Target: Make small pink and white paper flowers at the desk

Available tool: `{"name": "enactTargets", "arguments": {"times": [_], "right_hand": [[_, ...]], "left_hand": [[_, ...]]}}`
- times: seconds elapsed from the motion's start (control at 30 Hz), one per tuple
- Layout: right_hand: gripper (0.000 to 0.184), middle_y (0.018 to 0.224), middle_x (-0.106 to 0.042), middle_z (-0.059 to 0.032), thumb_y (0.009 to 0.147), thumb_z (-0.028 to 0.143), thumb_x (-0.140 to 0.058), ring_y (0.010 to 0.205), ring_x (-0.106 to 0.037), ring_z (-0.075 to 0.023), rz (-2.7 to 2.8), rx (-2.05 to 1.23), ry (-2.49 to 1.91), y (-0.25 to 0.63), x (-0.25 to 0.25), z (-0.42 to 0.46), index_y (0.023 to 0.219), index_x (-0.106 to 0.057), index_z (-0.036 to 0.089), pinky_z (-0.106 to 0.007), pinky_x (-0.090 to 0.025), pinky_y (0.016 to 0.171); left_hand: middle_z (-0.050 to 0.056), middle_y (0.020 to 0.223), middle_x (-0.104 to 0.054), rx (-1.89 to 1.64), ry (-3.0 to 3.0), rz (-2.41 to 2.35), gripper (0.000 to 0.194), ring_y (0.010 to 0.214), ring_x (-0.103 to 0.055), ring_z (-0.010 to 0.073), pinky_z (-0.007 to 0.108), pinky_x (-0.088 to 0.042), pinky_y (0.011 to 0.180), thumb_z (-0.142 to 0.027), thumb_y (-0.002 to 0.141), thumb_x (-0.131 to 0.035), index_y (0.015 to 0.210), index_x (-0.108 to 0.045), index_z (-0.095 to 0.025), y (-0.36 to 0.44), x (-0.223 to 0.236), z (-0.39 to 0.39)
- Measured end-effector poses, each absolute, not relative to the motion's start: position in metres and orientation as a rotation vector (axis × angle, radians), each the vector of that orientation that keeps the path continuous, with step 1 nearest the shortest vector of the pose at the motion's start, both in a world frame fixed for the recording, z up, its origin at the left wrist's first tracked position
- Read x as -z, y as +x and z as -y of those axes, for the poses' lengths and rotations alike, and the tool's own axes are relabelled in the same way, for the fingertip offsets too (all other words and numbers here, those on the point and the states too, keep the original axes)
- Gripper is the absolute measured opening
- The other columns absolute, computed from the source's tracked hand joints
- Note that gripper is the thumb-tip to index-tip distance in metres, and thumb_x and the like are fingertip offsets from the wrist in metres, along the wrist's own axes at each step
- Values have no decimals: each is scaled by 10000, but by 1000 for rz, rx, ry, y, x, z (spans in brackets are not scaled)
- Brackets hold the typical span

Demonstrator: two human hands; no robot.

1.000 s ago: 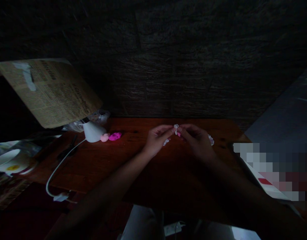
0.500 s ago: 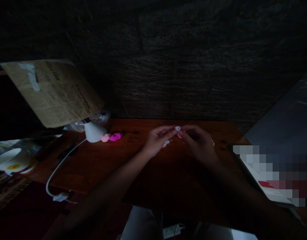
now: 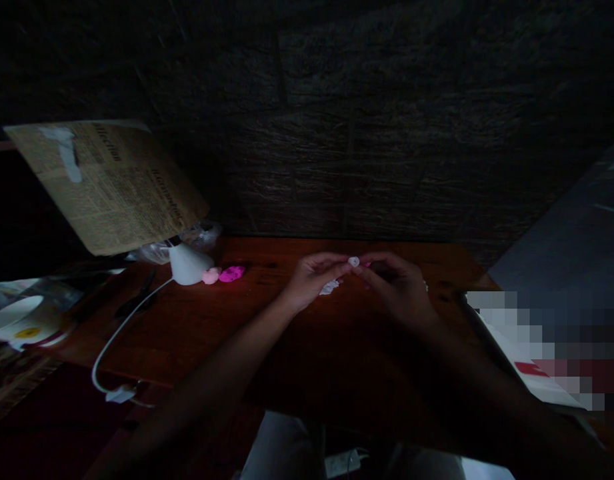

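The small white piece point(image 3: 354, 262) sits pinched between the fingertips of both hands, held just above the wooden table point(image 3: 267, 333) near the middle of its far edge, close to the dark wall. The left hand point(image 3: 314, 280) has its thumb and forefinger narrowed onto one side of it, and the right hand point(image 3: 397, 287) closes on the other side, with a fleck of pink point(image 3: 365, 265) showing at its fingertips; whether that pink bit is joined to the white piece cannot be told in this dim light. It looks tiny and very light, probably soft and easily squashed or torn, so a gentle fingertip pinch at its rim seems the fitting hold rather than a full grasp; being so small, it could slip away and be hard to find on the dark wood. A pale scrap point(image 3: 331, 287) lies on the table just under the left hand. Toward the far left corner stand a white lamp base point(image 3: 187, 264) with its cable point(image 3: 117, 333) trailing to the near edge, and two lumps, pale pink point(image 3: 211, 275) and bright pink point(image 3: 231, 273), touching each other just beside it. A newspaper sheet point(image 3: 111, 183) leans above that corner.
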State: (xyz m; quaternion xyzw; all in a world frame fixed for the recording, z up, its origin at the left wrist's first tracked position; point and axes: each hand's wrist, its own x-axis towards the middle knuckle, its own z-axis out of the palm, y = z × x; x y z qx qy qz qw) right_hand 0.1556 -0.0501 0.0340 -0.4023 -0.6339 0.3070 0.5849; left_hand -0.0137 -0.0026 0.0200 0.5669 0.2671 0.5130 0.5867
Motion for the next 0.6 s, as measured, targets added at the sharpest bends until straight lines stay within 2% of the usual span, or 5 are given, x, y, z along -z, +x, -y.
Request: {"name": "enactTargets", "arguments": {"times": [0.17,0.3,0.5,0.6], "right_hand": [[266,783,-708,-9,776,478,-768,656,-650,-154,1476,-775,-907,154,-35,50,880,-700,243,-265,-524,547],[275,810,-707,-15,788,482,-756,644,-645,-150,1493,-789,-909,154,-36,51,896,-692,238,-255,-507,515],[209,812,-718,-11,854,405,-713,705,-674,-153,1571,-683,-894,156,-33,51,976,-700,236,-264,-522,618],[188,793,-719,-7,878,386,-688,682,-673,-147,1630,-609,-911,157,-33,52,987,-694,234,-251,-503,592]], "left_hand": [[37,823,-769,-1197,1316,-609,378,640,-656,98,223,-511,615,-416,585,-891,859,-770,-184,-14,-22,3],[38,843,-767,-1188,1310,-606,354,661,-661,108,235,-508,619,-396,601,-886,855,-761,-183,-13,-22,4],[31,811,-759,-1180,1257,-575,329,656,-651,106,226,-488,611,-351,613,-888,861,-758,-178,-12,-22,5],[25,797,-751,-1175,1239,-590,352,651,-650,103,214,-474,598,-369,604,-891,848,-745,-162,-11,-24,6]]}}
